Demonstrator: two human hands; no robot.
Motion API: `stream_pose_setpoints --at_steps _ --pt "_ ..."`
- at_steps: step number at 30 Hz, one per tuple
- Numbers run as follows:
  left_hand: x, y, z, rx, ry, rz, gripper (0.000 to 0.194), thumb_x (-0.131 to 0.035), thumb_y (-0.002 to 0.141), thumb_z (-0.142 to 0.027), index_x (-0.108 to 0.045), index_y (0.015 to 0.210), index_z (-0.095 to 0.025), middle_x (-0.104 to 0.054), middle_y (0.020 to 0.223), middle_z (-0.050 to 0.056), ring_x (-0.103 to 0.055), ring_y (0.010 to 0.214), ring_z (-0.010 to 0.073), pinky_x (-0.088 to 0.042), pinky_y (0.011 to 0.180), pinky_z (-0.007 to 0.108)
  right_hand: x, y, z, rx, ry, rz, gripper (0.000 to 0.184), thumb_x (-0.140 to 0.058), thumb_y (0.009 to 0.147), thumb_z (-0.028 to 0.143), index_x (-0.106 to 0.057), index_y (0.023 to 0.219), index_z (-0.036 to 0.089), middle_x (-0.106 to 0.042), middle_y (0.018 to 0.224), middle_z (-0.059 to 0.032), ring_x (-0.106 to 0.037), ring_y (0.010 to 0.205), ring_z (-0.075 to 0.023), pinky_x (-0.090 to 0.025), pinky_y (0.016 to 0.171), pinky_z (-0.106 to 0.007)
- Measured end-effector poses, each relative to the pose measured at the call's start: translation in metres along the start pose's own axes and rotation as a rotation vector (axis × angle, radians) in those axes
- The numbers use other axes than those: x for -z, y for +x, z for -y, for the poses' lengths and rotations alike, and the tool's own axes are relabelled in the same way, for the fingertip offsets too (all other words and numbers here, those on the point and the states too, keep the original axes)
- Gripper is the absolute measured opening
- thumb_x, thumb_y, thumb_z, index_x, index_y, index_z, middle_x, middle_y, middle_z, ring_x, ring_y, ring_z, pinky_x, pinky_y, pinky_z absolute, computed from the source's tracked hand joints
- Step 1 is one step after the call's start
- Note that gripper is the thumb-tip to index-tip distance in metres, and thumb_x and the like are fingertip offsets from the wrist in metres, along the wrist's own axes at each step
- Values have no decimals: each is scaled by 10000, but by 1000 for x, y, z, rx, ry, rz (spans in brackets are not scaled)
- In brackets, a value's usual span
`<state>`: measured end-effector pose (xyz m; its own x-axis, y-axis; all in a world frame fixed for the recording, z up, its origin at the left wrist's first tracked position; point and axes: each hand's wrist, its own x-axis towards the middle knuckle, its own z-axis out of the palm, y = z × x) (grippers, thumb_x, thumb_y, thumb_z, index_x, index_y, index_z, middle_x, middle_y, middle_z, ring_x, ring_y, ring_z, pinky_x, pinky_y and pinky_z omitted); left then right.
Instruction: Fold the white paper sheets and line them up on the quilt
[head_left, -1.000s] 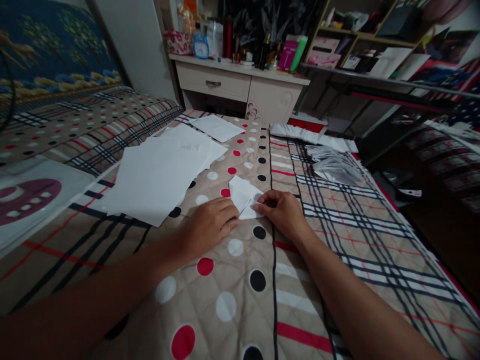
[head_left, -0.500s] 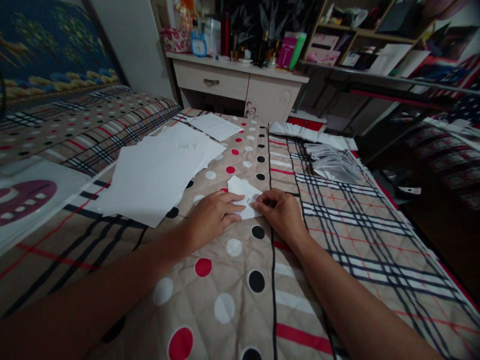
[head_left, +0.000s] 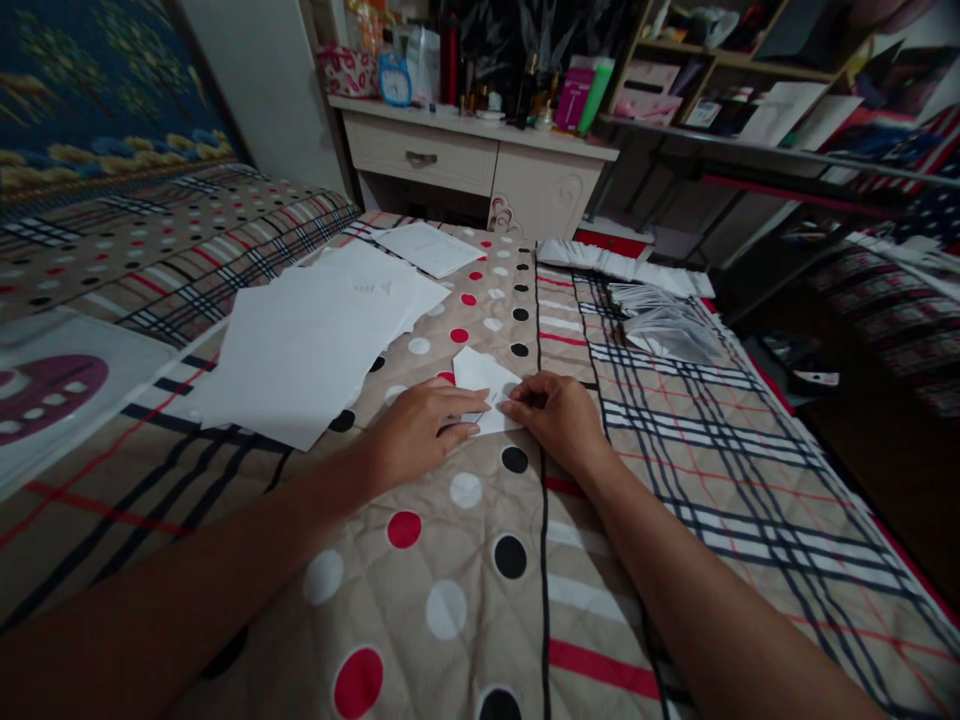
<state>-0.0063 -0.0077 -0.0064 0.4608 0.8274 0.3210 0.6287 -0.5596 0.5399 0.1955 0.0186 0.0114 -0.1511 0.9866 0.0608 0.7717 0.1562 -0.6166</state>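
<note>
A small piece of white folded paper (head_left: 477,368) lies on the dotted bedspread in front of me, its far end coming to a point and small dark marks near its middle. My left hand (head_left: 427,425) rests on its left side with the fingers stretched out flat. At the right edge, my right hand (head_left: 559,415) pinches the paper between thumb and fingertips. Left of my hands, a loose pile of white sheets (head_left: 307,345) is spread out, with faint print on one sheet. Part of the folded paper is hidden under my fingers.
Beyond the pile lies another small stack of white paper (head_left: 431,249). To the right are a row of folded white papers (head_left: 622,266) and a fanned bundle (head_left: 664,325). A plastic bag with a purple print (head_left: 52,395) lies at far left. A white dresser (head_left: 420,150) stands behind the bed.
The view has tilted very slightly. Both hands keep nearly the same place on the folded paper, and nothing has been let go or taken hold of.
</note>
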Motion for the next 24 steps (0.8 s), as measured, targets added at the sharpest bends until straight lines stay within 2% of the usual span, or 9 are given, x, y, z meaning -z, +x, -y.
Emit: stream_pose_setpoints --at_steps 3,7,14,16,19,21,24 --pt "7 -1 -1 119 -113 70 473 -667 769 -147 -642 1236 -213 -668 1245 88 -702 964 201 -580 855 348 -1 -1 -1 3 33 -16 111 -740 726 294 -706 732 189 -709 738 -22 -593 638 -144 -391 587 -253" --pt "15 0 0 130 -226 169 557 -632 728 -128 -614 1272 -251 -613 1330 73 -705 973 187 -589 826 312 -3 -2 -2 -10 82 -29 113 -737 725 292 -693 715 188 -700 705 -13 -592 615 -139 -394 581 -251" --pt "16 1 -4 93 -147 140 592 -503 655 -6 -687 1170 -233 -620 1313 45 -682 1017 173 -561 896 310 -3 0 -3 -14 73 -7 120 -740 721 298 -698 718 186 -704 719 -14 -596 627 -140 -386 577 -249" --pt "14 1 -4 58 -121 118 528 -522 699 -21 -700 1143 -243 -635 1292 39 -666 1069 179 -534 954 339 -3 0 -2 -8 67 -7 121 -737 724 302 -699 715 187 -704 717 -11 -595 625 -138 -379 573 -250" --pt "10 0 0 -5 -98 94 327 -591 822 -153 -721 1102 -258 -644 1274 57 -641 1129 203 -485 1019 403 -3 -1 -1 -4 51 -10 125 -729 733 308 -698 708 189 -698 698 -6 -585 608 -135 -370 564 -252" --pt "7 0 2 -29 -91 77 241 -610 862 -233 -738 1063 -270 -648 1266 64 -643 1125 211 -483 1012 419 -4 -1 0 -23 32 -14 127 -729 733 310 -698 706 190 -697 692 -10 -585 604 -138 -369 558 -253" --pt "3 0 3 -20 -85 31 176 -644 854 -247 -761 982 -275 -681 1212 58 -667 1075 211 -508 966 404 -4 0 2 -55 0 -21 126 -737 721 313 -697 706 195 -704 700 -18 -597 611 -147 -372 554 -254"
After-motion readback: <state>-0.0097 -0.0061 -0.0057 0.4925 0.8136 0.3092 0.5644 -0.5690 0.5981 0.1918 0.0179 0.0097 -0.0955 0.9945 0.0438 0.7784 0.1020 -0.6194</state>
